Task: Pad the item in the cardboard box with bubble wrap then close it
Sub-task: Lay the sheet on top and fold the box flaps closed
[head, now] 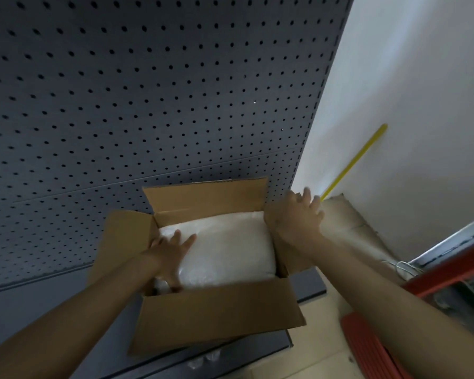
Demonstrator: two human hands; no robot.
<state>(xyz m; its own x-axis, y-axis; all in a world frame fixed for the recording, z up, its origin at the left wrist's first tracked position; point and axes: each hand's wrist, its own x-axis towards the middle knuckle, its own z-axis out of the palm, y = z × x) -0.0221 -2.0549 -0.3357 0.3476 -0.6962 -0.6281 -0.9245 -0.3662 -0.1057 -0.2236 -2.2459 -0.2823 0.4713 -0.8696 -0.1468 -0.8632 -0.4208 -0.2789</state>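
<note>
An open cardboard box [216,310] sits on a dark grey shelf, all of its flaps standing outward. White bubble wrap [230,250] fills its inside and hides any item beneath. My left hand [170,255] lies flat on the left part of the wrap, fingers spread. My right hand [298,214] rests on the box's right flap at its top edge, fingers curled over it.
A dark grey pegboard panel [148,91] rises behind the box. A white wall [408,105] with a yellow strip [353,162] stands to the right. Flattened cardboard [350,225] lies beside the box. Red plastic crates [375,348] sit at the lower right.
</note>
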